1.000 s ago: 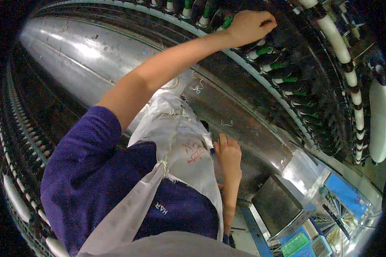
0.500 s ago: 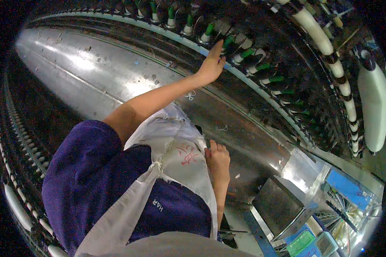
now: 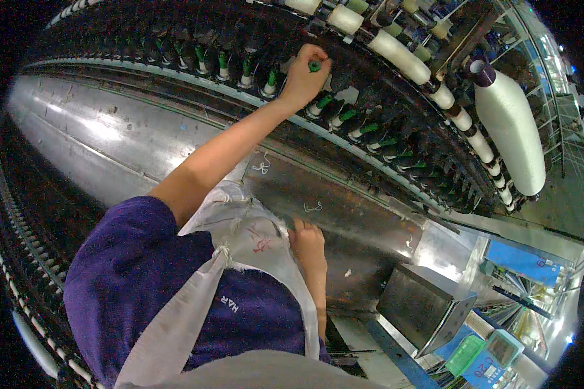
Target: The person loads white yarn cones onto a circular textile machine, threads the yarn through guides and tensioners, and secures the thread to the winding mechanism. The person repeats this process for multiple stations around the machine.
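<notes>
Head view: a slim green tube (image 3: 314, 66) is held in the left hand (image 3: 307, 76), whose fingers are curled closed around it so that only its round end is seen. The hand is raised over a long row of upright green-topped bobbins with white yarn at their bases (image 3: 223, 65), between neighbours on either side, and the left arm is stretched across a pale, curving rail (image 3: 256, 102). Whether the tube's lower end is seated in the row cannot be told, since it is hidden by the hand.

The right hand (image 3: 308, 241) is kept low, with its fingers bent, just beside a white cloth apron marked in red (image 3: 246, 236); whether anything is gripped by it cannot be told. The apron is worn over a purple short-sleeved shirt (image 3: 123, 259).

Beyond the bobbins, a row of white rollers broken by dark gaps (image 3: 402, 58) is seen, and a large white yarn package on a dark purple core (image 3: 509, 129) is placed to its right. White thread scraps are scattered on a grey metal surface (image 3: 104, 129). At lower right, a box-shaped metal housing (image 3: 415, 305) is seen near a green plastic basket (image 3: 466, 354).
</notes>
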Tool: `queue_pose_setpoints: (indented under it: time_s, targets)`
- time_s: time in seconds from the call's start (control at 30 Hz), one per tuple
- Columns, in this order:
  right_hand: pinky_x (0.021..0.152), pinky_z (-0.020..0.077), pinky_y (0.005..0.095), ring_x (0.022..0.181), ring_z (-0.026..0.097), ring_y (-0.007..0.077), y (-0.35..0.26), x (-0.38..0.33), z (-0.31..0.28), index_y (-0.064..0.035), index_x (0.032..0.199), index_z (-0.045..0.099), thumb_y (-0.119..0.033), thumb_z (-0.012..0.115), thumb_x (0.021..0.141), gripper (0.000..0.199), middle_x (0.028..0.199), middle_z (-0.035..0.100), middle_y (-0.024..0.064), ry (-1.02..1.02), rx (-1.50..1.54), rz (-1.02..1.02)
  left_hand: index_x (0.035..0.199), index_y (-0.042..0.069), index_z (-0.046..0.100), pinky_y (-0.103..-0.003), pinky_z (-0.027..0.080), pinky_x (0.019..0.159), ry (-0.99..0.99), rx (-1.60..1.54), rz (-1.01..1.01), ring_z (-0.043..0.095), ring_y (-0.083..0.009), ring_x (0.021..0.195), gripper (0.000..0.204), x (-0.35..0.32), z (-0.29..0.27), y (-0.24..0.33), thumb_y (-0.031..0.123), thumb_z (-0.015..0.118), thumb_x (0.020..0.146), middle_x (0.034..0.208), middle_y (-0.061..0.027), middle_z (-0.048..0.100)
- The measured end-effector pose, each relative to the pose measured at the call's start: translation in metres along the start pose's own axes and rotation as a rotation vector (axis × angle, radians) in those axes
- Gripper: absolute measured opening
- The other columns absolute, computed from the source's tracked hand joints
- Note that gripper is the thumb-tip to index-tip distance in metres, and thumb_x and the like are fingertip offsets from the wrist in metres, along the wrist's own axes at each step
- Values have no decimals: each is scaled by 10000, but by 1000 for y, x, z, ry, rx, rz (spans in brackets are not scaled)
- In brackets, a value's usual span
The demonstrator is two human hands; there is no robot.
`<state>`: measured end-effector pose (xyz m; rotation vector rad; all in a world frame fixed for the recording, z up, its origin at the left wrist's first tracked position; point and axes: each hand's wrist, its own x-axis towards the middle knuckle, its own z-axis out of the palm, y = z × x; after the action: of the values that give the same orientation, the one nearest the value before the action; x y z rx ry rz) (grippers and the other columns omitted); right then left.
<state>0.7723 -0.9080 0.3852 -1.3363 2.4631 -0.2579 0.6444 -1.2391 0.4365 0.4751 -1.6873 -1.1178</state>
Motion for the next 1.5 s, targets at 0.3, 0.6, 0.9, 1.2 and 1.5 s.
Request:
queue_pose_setpoints:
  time_s: [0.3,0.6,0.9,1.2,1.5]
  targets:
    - [722,501,446,856,592,350,25,70,-55,-46,1111,596,-219,623,880,291,890,621,164,250,-42,-182,1000,37,518,-242,344,484,-474,-913,-811,373,-78,523,357,-1,-64,75,393,522,982,663,8,446]
    - [698,486,451,710,603,377,-64,135,-125,-10,994,600,-307,596,866,323,758,631,163,224,641,-468,1112,73,577,-233,363,530,-453,-749,-1103,400,-72,595,444,-41,-66,30,479,569,932,726,38,464]
    - [672,495,385,734,613,222,-28,148,-77,-70,790,550,-200,587,775,136,762,597,50,525,-332,-790,1204,58,484,-329,517,476,-1514,-47,-1259,674,-210,709,516,-80,-129,35,443,626,892,1053,-142,657]
    - [541,520,435,661,666,306,0,102,-33,-32,870,623,-259,684,748,264,780,674,157,-587,508,-115,1486,97,226,-451,525,592,-1513,611,647,662,-367,694,956,-94,-136,33,35,709,664,819,-230,661]
    - [560,504,463,650,648,322,-18,86,-31,-5,854,570,-188,646,744,227,700,631,168,-43,379,-341,1502,121,161,-465,507,601,-1519,403,557,648,-387,710,1031,-116,-124,13,76,749,657,765,-221,650]
